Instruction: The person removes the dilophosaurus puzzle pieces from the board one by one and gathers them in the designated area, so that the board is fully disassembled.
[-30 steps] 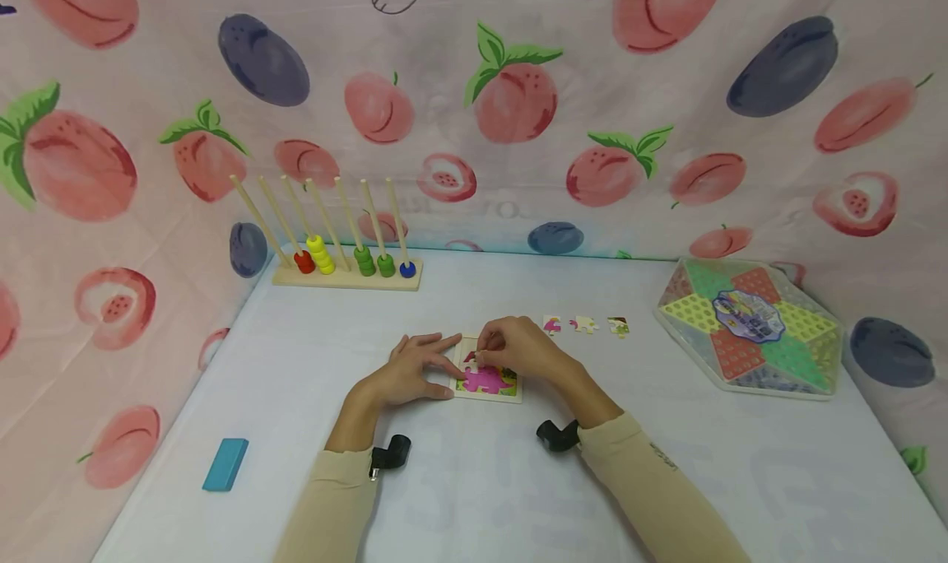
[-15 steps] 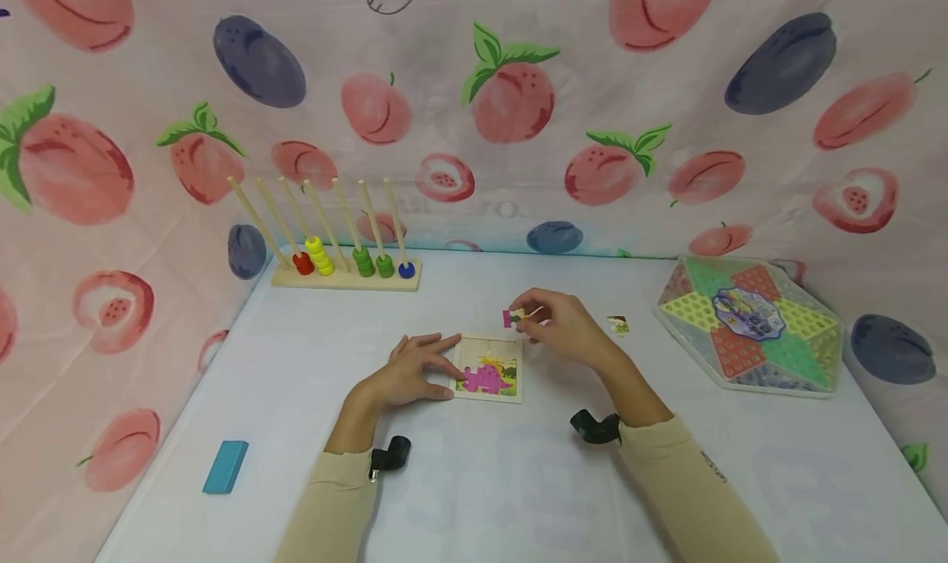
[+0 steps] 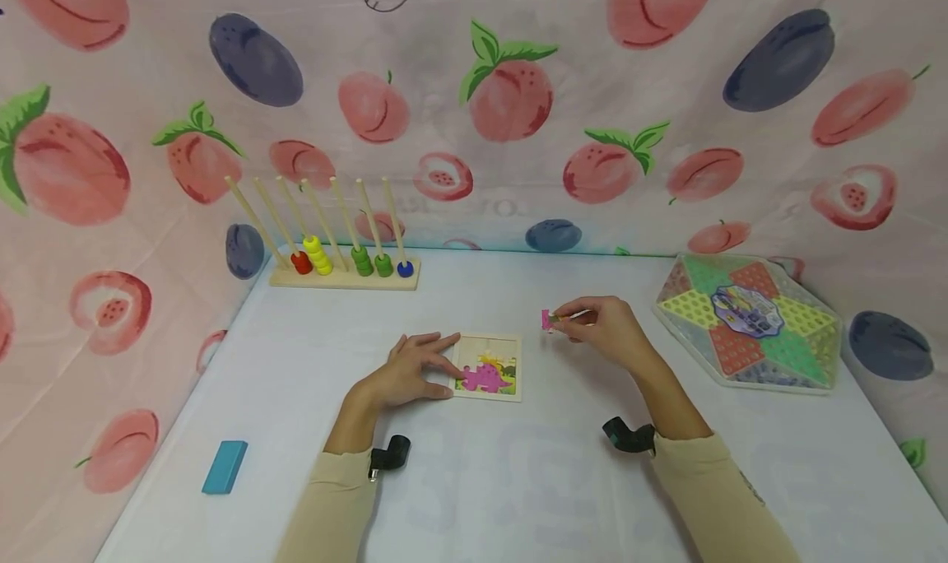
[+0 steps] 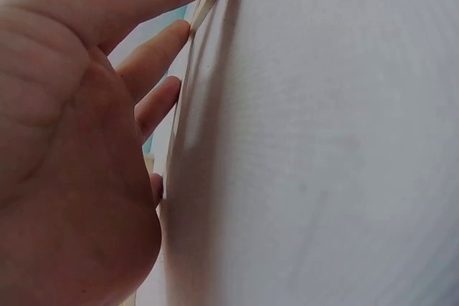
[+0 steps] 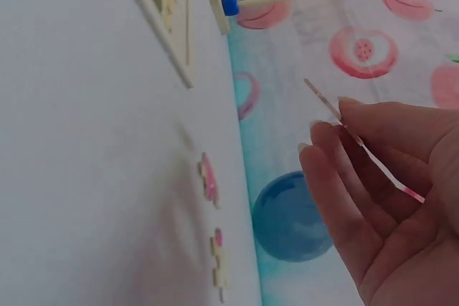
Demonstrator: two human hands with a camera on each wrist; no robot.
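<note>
A small wooden puzzle tray [image 3: 476,346] lies mid-table, its lower part filled with pieces that show a pink dinosaur [image 3: 485,379]. My left hand [image 3: 411,374] spreads its fingers over the tray's left edge, fingertips touching it. To the right of the tray, my right hand [image 3: 603,328] pinches a thin puzzle piece [image 5: 324,100] between thumb and fingers, above the table. The right wrist view shows it edge-on, so its picture is hidden. Below that hand lie a pink puzzle piece [image 5: 208,178] and a yellowish puzzle piece [image 5: 219,263].
A wooden bead rack [image 3: 344,279] with upright pegs stands at the back left. A clear hexagonal box [image 3: 748,320] with coloured triangles sits at the right. One blue block [image 3: 225,467] lies at the left front. Behind the table hangs a fruit-print cloth [image 3: 474,201].
My right hand has lifted a puzzle piece away from the tray and moved right with it, over the loose pieces. My left hand stays on the tray's edge.
</note>
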